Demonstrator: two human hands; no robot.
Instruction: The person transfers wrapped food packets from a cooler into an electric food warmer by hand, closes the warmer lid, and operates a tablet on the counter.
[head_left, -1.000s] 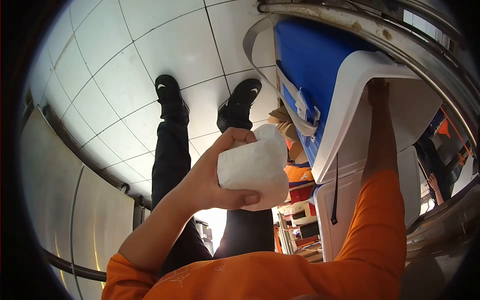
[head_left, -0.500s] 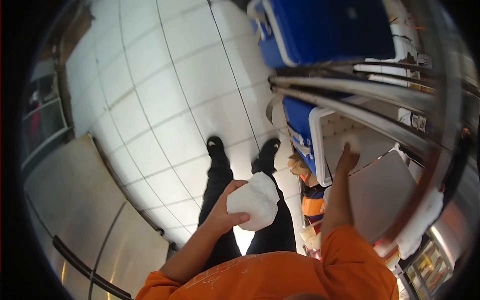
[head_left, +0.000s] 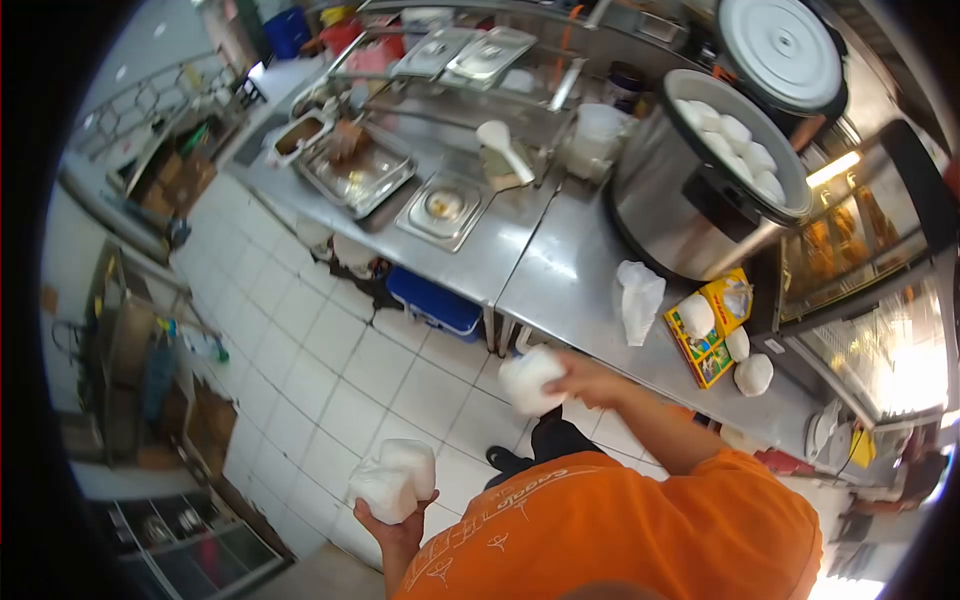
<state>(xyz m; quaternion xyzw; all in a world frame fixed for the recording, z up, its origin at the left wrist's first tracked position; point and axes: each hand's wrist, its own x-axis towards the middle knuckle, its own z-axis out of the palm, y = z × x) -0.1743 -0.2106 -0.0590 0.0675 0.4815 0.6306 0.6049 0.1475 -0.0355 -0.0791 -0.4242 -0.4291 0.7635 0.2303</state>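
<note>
White bundle [head_left: 530,382] lifted out — shirt lettering [head_left: 515,492] unclear

An orange short-sleeved shirt [head_left: 630,530] with white lettering [head_left: 520,487] tops black trousers [head_left: 562,441] and a black shoe [head_left: 509,461].

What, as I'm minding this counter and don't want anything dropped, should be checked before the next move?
1. Left hand has a hold: ok, it holds two white bundles together.
2. Right hand has a hold: ok, it grips another white bundle.
3. Large pot uncovered: ok, its open top shows white lumps inside.
4. Yellow pack bare on top: not ok, a round white item rests on it.
5. Contents of the held bundles: cannot tell, the white covering hides them.
</note>
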